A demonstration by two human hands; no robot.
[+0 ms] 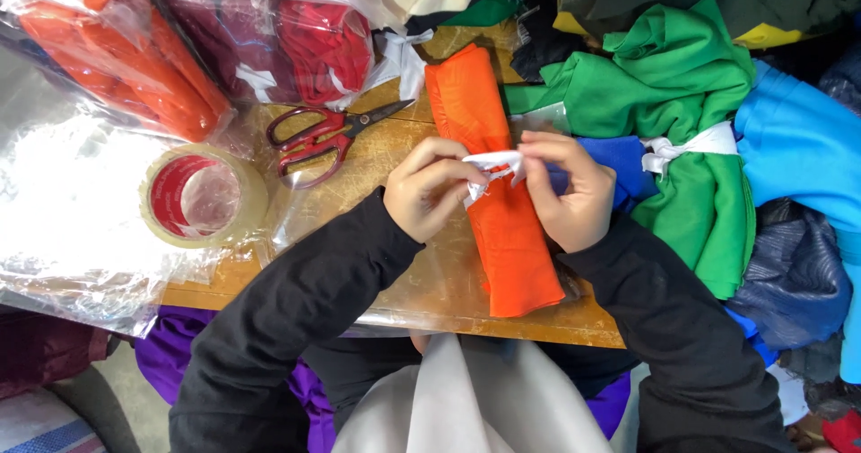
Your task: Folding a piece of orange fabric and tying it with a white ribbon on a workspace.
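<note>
A rolled orange cloth (511, 256) lies lengthwise on the wooden table (404, 157) on a clear plastic sheet. A white strip (493, 161) crosses its middle. My left hand (430, 188) pinches the strip's left end and my right hand (569, 193) pinches its right end, both resting on the roll. Black sleeves cover both arms.
Red-handled scissors (318, 139) lie left of the roll, next to a roll of clear tape (202, 197). Bagged orange and dark red cloths (179, 49) lie at the back left. At the right lies a green bundle tied with a white strip (691, 121), among blue cloths (798, 148).
</note>
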